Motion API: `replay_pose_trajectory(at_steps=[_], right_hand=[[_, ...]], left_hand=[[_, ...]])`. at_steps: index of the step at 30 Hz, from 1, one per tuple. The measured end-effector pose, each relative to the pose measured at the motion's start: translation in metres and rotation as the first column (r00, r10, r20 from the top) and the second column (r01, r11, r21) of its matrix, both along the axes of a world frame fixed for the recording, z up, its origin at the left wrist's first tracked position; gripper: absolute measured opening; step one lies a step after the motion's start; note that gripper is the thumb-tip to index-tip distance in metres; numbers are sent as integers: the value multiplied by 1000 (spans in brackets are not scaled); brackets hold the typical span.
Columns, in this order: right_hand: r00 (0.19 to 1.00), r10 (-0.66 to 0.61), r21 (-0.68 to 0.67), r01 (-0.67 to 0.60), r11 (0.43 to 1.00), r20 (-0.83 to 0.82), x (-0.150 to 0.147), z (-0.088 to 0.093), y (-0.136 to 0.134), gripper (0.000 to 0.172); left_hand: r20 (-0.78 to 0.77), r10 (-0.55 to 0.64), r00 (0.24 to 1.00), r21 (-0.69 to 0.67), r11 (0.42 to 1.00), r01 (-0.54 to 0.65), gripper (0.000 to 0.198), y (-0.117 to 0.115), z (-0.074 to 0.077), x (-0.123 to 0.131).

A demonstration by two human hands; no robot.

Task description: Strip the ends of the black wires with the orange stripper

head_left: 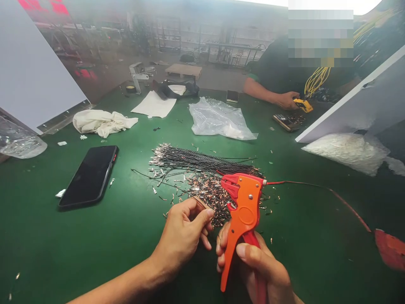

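My right hand (256, 266) grips the handles of an orange wire stripper (242, 215), held upright with its jaws at the top. A thin red wire (316, 188) runs from the stripper's head off to the right. My left hand (183, 234) pinches a small wire piece between thumb and forefinger, just left of the stripper. Behind both hands lies a bundle of thin black wires (202, 160) with stripped ends, and a heap of cut scraps (205, 194) on the green table (126, 236).
A black phone (90, 175) lies at left, with a white cloth (101, 121) behind it. A clear plastic bag (218, 118) and white paper (154, 104) sit farther back. Another person's hand (286, 100) holds a yellow tool (303, 104) at back right. A white board (354, 97) leans at right.
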State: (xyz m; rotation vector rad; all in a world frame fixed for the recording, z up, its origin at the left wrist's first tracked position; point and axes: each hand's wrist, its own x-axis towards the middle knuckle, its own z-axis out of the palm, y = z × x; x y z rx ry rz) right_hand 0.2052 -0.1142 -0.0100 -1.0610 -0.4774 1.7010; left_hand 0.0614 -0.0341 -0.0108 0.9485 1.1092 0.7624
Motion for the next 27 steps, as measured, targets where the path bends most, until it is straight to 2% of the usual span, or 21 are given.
replay_pose_trajectory(at_steps=[6, 12, 16, 20, 22, 27], right_hand=[[1000, 6, -15, -6, 1000, -6, 1, -3, -1, 24], [998, 39, 59, -35, 998, -55, 3, -5, -4, 29], [999, -17, 124, 13, 992, 30, 3, -8, -3, 31], [994, -65, 193, 48, 980, 84, 4, -12, 0, 40], [996, -47, 196, 31, 980, 79, 5, -11, 0, 43], [999, 46, 206, -51, 977, 29, 7, -6, -2, 39]], left_hand=[[13, 31, 999, -5, 1000, -31, 31, 1, 1, 0], [32, 194, 981, 68, 978, -195, 29, 14, 3, -11], [58, 170, 984, 85, 981, -174, 31, 12, 5, -14], [84, 183, 979, 92, 977, -191, 31, 9, 6, -17], [95, 201, 975, 74, 975, -209, 31, 10, 6, -20], [111, 221, 969, 28, 974, -225, 31, 12, 10, -22]])
